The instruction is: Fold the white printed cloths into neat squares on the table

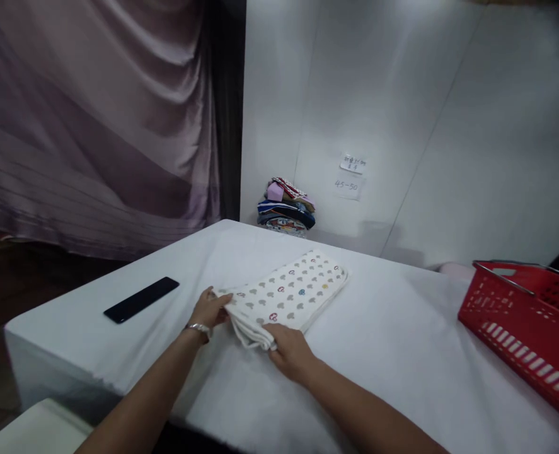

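Observation:
A folded white towel (294, 293) printed with small grey and coloured shapes lies in the middle of the white-covered table (392, 334). My left hand (209, 309), with a bracelet at the wrist, pinches the towel's near-left corner. My right hand (289, 350) grips the near folded edge, fingers curled over the cloth. Both hands sit at the towel's nearest end.
A black phone (141, 299) lies on the table to the left. A red plastic basket (529, 321) stands at the right edge. A stack of folded coloured cloths (286, 207) sits at the far side against the white wall. A mauve curtain hangs at the left.

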A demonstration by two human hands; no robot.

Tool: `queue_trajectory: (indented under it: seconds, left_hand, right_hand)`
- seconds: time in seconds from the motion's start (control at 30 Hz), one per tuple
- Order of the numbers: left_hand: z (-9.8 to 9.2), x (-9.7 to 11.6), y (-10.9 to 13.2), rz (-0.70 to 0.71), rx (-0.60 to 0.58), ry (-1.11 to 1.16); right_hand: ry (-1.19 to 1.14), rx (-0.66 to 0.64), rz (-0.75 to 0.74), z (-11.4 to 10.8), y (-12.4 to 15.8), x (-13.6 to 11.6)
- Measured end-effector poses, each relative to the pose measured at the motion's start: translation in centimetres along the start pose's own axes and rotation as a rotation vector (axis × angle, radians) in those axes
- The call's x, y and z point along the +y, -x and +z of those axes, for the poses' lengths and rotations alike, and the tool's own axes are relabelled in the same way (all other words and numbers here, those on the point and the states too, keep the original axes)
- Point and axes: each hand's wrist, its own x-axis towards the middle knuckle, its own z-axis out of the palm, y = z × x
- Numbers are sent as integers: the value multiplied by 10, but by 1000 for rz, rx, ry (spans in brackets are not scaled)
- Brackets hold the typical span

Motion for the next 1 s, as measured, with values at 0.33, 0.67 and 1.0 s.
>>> queue_trajectory:
  seconds: [0.33,0.67,1.0]
  left_hand:
    - [-51,34,87,365,-126,-311]
    - [72,96,63,601,-306,-399]
    - [254,79,-48,477,-292,-853]
  right_hand:
    - [-589,-13,100,-43,34,-67]
    - [-1136,316,445,-105,24,-21]
    - [-1343,632,739,-130,-1,110]
